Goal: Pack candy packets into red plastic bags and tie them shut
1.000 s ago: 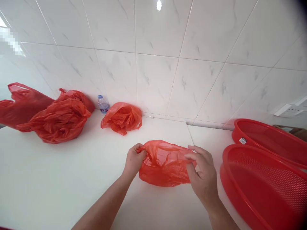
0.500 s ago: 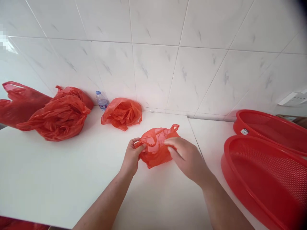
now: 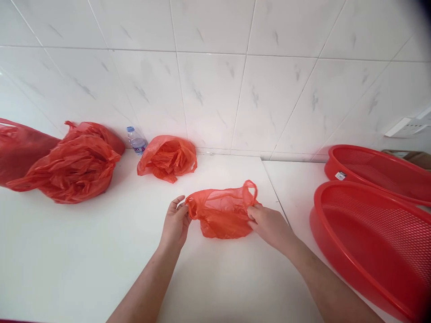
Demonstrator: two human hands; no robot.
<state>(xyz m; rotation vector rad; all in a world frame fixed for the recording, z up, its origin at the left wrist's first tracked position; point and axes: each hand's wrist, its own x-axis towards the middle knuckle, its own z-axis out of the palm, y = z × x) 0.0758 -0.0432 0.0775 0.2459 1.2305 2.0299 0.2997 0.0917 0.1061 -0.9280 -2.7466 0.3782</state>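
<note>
A thin red plastic bag [image 3: 226, 222] is stretched sideways between my hands, just over the white tabletop [image 3: 215, 278]. My left hand [image 3: 175, 220] pinches its left handle end between thumb and fingers, the other fingers partly curled. At the opposite end, my right hand [image 3: 267, 224] grips the bag below its looped right handle, which sticks up past the fingers. Behind the bag, near the wall, lies an opened red bag stuffed with crumpled red plastic [image 3: 170, 157].
A clear bottle with a blue cap [image 3: 136, 142] stands by the wall. Bulky red bags [image 3: 77, 168] crowd the left side. Two red mesh baskets, a near one [image 3: 357, 251] and a far one [image 3: 377, 172], sit on the right. A cardboard box [image 3: 409, 158] shows behind them.
My hands have moved apart, pulling the bag wider and flatter. The right hand has closed on its right side near the handle. The view has shifted slightly right.
</note>
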